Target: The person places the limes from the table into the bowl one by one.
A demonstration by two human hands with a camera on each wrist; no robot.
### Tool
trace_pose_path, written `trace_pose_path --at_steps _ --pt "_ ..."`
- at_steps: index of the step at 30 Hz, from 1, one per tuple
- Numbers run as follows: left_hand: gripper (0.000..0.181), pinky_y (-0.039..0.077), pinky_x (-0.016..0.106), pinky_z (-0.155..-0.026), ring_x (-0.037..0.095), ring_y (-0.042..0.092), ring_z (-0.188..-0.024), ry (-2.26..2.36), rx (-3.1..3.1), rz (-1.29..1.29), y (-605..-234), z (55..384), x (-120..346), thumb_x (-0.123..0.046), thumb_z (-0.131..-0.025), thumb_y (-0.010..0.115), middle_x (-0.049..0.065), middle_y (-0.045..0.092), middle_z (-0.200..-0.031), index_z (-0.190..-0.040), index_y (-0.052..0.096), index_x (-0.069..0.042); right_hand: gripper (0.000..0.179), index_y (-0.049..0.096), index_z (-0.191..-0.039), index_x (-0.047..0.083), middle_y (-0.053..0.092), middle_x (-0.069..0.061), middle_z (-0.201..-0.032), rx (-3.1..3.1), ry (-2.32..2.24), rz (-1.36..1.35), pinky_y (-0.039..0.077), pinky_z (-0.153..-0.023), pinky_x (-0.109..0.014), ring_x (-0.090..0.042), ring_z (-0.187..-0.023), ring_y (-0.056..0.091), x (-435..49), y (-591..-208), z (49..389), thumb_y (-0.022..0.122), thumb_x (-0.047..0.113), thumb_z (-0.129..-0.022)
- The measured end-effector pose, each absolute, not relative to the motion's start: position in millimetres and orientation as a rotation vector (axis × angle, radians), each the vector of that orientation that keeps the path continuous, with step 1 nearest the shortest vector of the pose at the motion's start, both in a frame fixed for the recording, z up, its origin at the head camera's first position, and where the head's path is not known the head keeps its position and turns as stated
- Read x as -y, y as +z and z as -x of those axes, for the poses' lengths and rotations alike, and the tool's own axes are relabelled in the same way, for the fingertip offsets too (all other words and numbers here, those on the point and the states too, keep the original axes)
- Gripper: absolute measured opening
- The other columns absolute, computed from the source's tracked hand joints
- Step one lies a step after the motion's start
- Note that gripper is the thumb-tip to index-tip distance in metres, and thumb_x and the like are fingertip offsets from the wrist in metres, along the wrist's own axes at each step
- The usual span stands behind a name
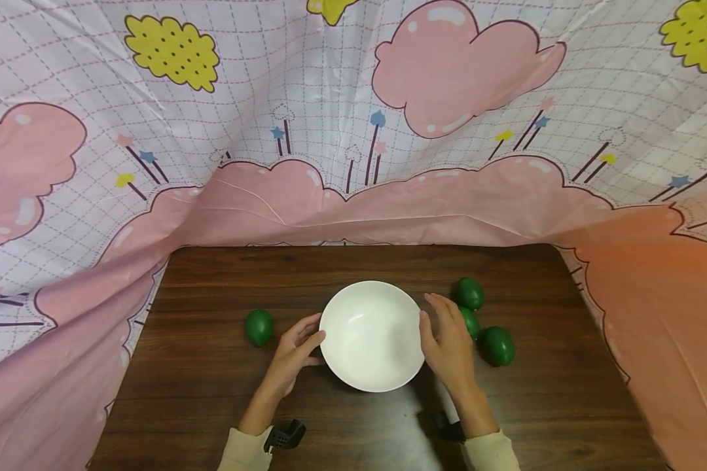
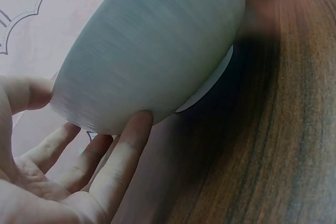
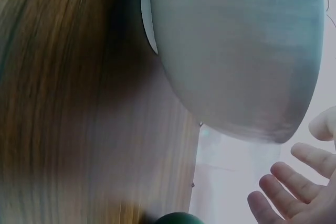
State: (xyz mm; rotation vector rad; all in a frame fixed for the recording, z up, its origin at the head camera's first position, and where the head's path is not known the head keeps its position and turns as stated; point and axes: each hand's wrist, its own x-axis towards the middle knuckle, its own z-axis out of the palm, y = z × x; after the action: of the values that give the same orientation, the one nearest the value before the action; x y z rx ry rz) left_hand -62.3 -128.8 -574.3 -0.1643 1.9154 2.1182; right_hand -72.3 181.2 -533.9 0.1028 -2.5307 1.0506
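A white bowl (image 1: 372,337) stands between the two hands, its inside bare and facing up. At its left side my left hand (image 1: 297,350) holds it, thumb at the rim and fingertips against the outer wall (image 2: 157,45). On the other side my right hand (image 1: 452,343) has its fingers spread. In the right wrist view, those fingers (image 3: 294,182) are apart from the bowl (image 3: 241,51). Close beyond the right hand lie dark green, lime-like fruits, one of them (image 1: 467,322) partly hidden by the hand.
One green fruit (image 1: 259,327) lies left of the left hand. Two others, an upper fruit (image 1: 468,294) and a lower fruit (image 1: 497,346), are at the right. The brown wooden table (image 1: 200,405) ends against a patterned cloth (image 1: 359,216) at the back and sides.
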Motion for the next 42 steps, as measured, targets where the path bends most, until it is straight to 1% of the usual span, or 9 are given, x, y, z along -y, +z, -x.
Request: trace_pose_path --at_steps 4,10,18,24,31,42 --pt "0.049 0.067 0.048 -0.081 0.031 0.066 -0.126 2.117 -1.913 0.166 -574 63 129 -0.019 -0.103 0.068 0.023 0.058 -0.151 -0.15 0.057 -0.01 0.035 0.07 -0.133 0.005 0.066 -0.018 -0.139 2.524 1.025 -0.073 0.058 -0.092 -0.066 -0.04 -0.125 0.065 -186 -533 73 0.068 0.014 -0.1" --pt "0.048 0.066 0.049 -0.083 0.03 0.066 -0.126 2.111 -1.905 0.167 -574 63 129 -0.019 -0.104 0.068 0.021 0.058 -0.152 -0.15 0.057 -0.01 0.036 0.071 -0.132 0.006 0.066 -0.017 -0.139 2.55 0.972 -0.028 0.058 -0.088 -0.066 -0.04 -0.125 0.065 -194 -534 74 0.071 0.016 -0.097" --pt "0.049 0.066 0.049 -0.084 0.029 0.066 -0.124 2.088 -1.919 0.159 -573 63 131 -0.02 -0.105 0.067 0.021 0.056 -0.154 -0.151 0.055 -0.011 0.039 0.071 -0.131 0.004 0.067 -0.021 -0.135 2.568 0.89 -0.039 0.06 -0.078 -0.066 -0.044 -0.119 0.067 -202 -537 74 0.075 0.018 -0.094" --pt "0.051 0.066 0.048 -0.084 0.029 0.065 -0.125 2.059 -1.92 0.153 -573 64 133 -0.023 -0.105 0.067 0.021 0.054 -0.155 -0.153 0.054 -0.011 0.042 0.072 -0.129 0.003 0.069 -0.023 -0.133 2.581 0.821 -0.046 0.059 -0.082 -0.065 -0.046 -0.114 0.068 -208 -537 76 0.077 0.018 -0.091" --pt "0.051 0.065 0.049 -0.086 0.03 0.064 -0.126 2.042 -1.918 0.141 -573 64 134 -0.023 -0.105 0.066 0.022 0.054 -0.154 -0.153 0.053 -0.011 0.045 0.071 -0.128 0.002 0.069 -0.024 -0.131 2.59 0.758 0.0 0.054 -0.089 -0.066 -0.05 -0.112 0.067 -215 -543 77 0.078 0.018 -0.087" --pt "0.052 0.065 0.05 -0.088 0.028 0.067 -0.123 2.04 -1.908 0.137 -576 64 134 -0.024 -0.106 0.066 0.021 0.053 -0.156 -0.154 0.052 -0.012 0.047 0.07 -0.129 0.002 0.068 -0.026 -0.13 2.601 0.725 0.045 0.054 -0.09 -0.066 -0.049 -0.115 0.065 -223 -551 76 0.079 0.018 -0.086"
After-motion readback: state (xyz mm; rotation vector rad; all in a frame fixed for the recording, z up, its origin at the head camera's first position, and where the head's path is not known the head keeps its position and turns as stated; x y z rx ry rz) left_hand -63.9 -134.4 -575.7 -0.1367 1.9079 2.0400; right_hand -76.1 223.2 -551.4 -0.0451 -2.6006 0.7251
